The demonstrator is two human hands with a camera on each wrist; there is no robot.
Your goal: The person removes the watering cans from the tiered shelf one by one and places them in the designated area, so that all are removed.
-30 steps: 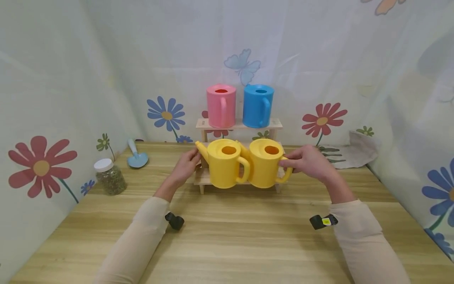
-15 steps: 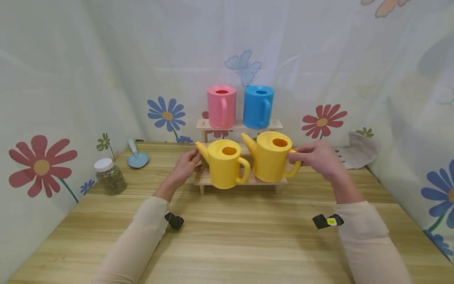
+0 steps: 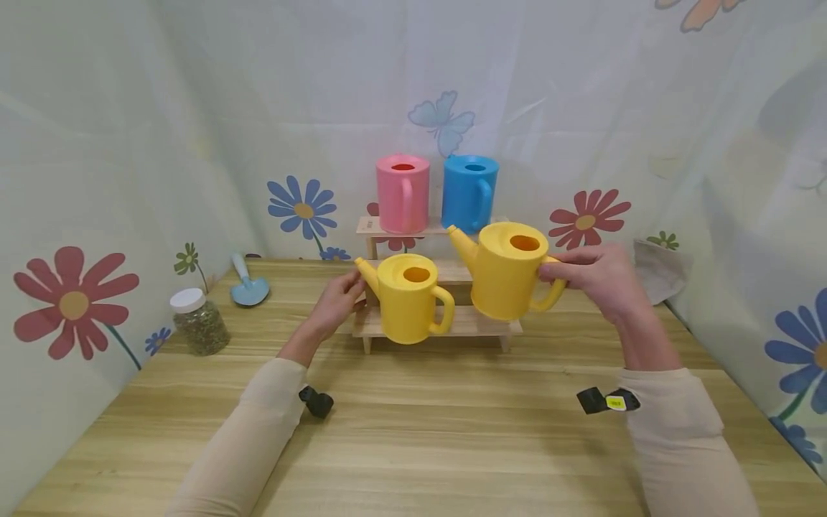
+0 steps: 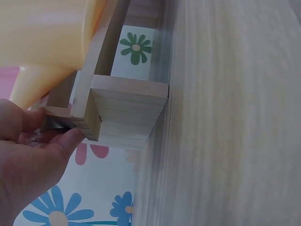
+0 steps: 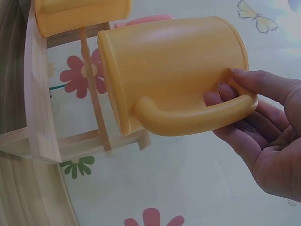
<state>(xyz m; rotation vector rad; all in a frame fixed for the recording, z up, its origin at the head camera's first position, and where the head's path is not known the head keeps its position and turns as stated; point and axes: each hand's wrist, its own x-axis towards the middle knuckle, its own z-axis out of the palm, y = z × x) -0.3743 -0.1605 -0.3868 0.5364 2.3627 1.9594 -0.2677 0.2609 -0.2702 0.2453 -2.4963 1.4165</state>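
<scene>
Head view: your right hand (image 3: pixel 591 280) grips the handle of a yellow can (image 3: pixel 507 276), lifted clear of the rack (image 3: pixel 478 327). Rigid, smooth plastic, probably light; the handle suits. Left hand (image 3: pixel 336 301) pinches the rack's end.

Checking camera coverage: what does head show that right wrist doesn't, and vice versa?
Head only: the left hand holding the end of the wooden rack, the blue watering can, a jar, a blue trowel and the table. Right wrist only: the lifted yellow watering can from its base side, with fingers through the handle. Both: the right hand holding that can off the rack, the second yellow can, the pink can.
</scene>
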